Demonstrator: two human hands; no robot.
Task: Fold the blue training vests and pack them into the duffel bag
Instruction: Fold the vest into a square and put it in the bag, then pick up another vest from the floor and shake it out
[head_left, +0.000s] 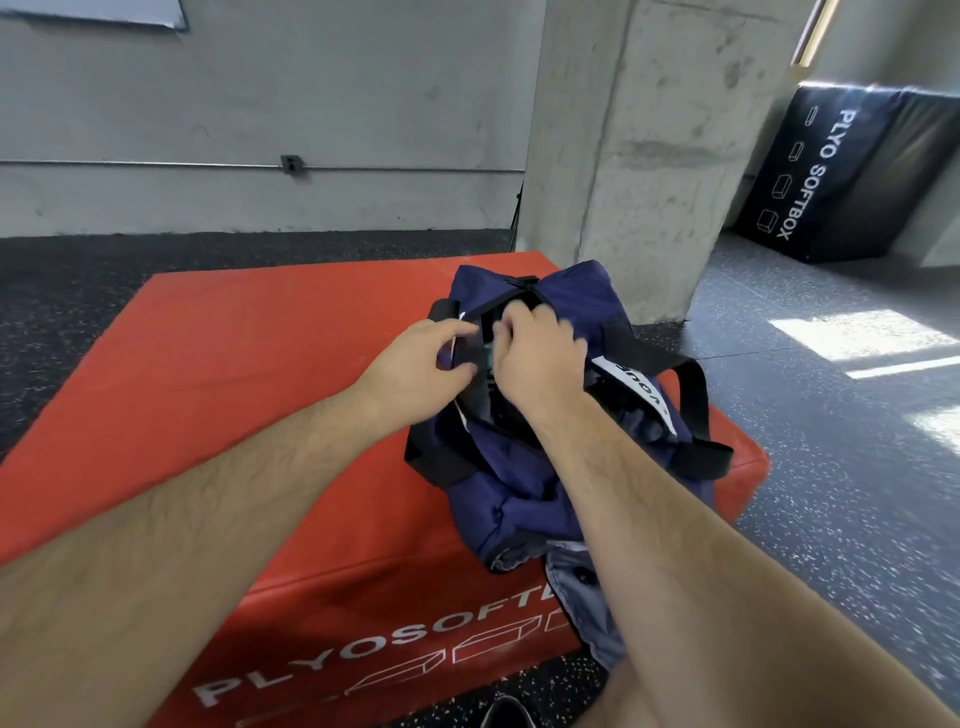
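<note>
The duffel bag, navy with black straps, lies on top of the red box, towards its right side, with its mouth facing up under your hands. In the gap shows a small teal-blue sliver that may be one of the vests, though too little of it shows to be sure. Your left hand pinches the dark left edge of the mouth between thumb and fingers. Your right hand reaches in from the other side with its fingers curled down into the opening; their tips are blurred, so you cannot tell from here whether they grip cloth or the bag's rim. The opening looks narrow, so the likely trouble is a folded vest bunching or unfolding as it is pushed through. If your left hand lets go, the soft edge could sag shut over it. The loose carry strap lying across the right side could also catch your wrist. A white label on the bag shows only part of a word, not readable. The red box's front reads "PLYOSOFT", cut off by your arm. The black box beyond the concrete pillar reads "PLYO SOFTBOX".
</note>
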